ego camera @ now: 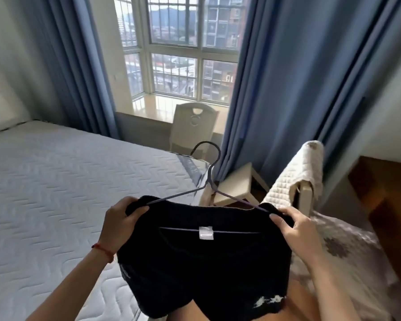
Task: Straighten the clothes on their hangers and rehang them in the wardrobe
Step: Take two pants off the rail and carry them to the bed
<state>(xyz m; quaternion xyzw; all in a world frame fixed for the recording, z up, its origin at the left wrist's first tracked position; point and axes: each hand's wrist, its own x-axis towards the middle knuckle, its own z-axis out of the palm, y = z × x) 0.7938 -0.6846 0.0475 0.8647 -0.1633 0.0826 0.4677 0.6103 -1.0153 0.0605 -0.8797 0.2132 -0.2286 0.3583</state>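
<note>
black top [204,258] sits on its wire hanger [208,179] — left hand [119,224] at 9 o'clock, right hand [296,228] at 3, each pinching a shoulder; rehanging still left — wardrobe unseen.

Single head cam, wide-angle, worn at head height, pitched forward and down. Close on both hands in lower centre; bed [56,181] on the left, window [178,49] straight ahead, far. No second view, so no overlap.

Black top [204,262] on grey hanger [210,179], held level
</note>
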